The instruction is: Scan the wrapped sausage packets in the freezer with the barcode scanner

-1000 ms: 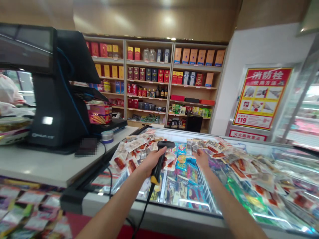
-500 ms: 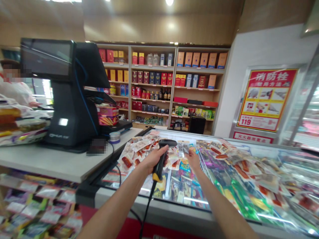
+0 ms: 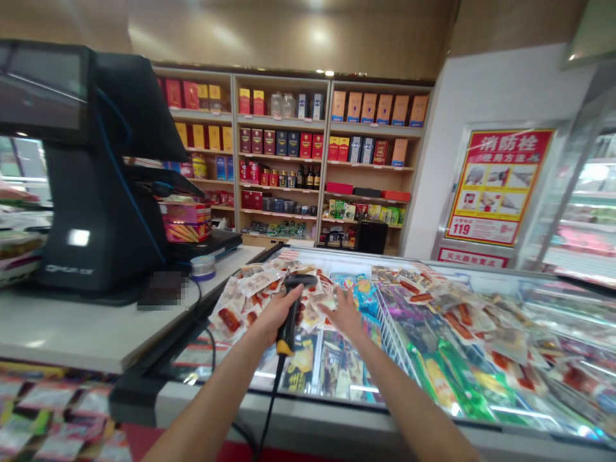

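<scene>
The left hand wraps its fingers round the barcode scanner, the right hand spreads its own just right of it, visibly gripping nothing, and a nudge could slide the overlapping sausage packets heaped left of the scanner.

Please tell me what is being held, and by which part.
The left hand holds the scanner by its handle. The right hand is over packets; whether it grips one cannot be told.
</scene>
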The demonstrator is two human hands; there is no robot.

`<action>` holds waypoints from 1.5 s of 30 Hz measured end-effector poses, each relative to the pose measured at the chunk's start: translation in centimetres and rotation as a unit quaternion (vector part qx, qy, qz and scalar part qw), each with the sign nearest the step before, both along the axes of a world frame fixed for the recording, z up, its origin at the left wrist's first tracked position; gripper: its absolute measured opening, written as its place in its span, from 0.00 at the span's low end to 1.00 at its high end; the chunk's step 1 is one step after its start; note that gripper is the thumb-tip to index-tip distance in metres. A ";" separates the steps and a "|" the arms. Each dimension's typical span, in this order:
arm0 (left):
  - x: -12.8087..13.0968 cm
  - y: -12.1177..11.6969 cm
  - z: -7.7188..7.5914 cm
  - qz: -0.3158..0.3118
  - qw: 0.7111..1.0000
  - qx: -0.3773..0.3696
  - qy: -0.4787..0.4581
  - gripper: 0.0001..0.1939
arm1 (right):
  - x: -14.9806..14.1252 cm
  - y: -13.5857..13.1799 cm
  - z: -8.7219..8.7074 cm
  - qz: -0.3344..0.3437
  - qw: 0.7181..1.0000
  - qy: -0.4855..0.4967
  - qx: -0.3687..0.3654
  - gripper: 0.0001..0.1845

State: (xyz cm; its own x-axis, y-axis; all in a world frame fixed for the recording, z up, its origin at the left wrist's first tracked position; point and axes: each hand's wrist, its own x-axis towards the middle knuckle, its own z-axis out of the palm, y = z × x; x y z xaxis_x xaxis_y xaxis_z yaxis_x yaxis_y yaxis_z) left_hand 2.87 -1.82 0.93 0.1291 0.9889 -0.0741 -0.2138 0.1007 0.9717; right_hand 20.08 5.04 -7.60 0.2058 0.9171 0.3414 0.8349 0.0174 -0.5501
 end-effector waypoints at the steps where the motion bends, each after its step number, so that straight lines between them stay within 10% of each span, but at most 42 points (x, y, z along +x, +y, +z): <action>1: 0.0 0.1 -0.2 -0.003 1.000 0.004 0.000 0.16 | -0.9 -0.1 -0.2 -0.001 1.000 -0.025 -0.009 0.44; 12: -0.1 2.4 -0.6 0.017 1.000 -0.015 0.021 0.16 | -2.7 4.7 1.8 0.061 0.994 -0.034 -0.085 0.47; 16: 1.2 3.4 -0.4 -0.015 1.000 0.001 0.025 0.17 | 2.8 6.0 2.7 0.096 0.995 -0.001 -0.019 0.39; 22: 3.2 5.8 -0.8 -0.032 0.999 -0.001 0.031 0.17 | 14.2 10.5 2.8 -0.132 0.988 -0.077 0.010 0.33; 33: 2.7 6.1 -1.4 0.004 0.994 -0.052 0.091 0.19 | 22.5 23.9 1.8 -0.091 0.973 -0.169 -0.127 0.32; 37: 3.1 6.0 -1.4 -0.015 0.995 -0.040 0.091 0.18 | 23.6 21.9 1.2 -0.058 0.970 -0.160 -0.175 0.29; 45: 4.9 4.7 -1.0 -0.057 0.998 -0.024 -0.004 0.16 | 18.3 7.9 0.8 0.067 0.971 -0.224 -0.043 0.25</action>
State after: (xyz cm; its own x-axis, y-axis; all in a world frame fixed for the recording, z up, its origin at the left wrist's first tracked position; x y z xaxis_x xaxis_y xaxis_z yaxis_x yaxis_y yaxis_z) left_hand 7.80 2.89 -0.06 0.2415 0.9629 -0.1205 -0.2057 0.1721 0.9634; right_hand 38.40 12.90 -6.85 -0.0689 0.9548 0.2892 0.9844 0.1120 -0.1354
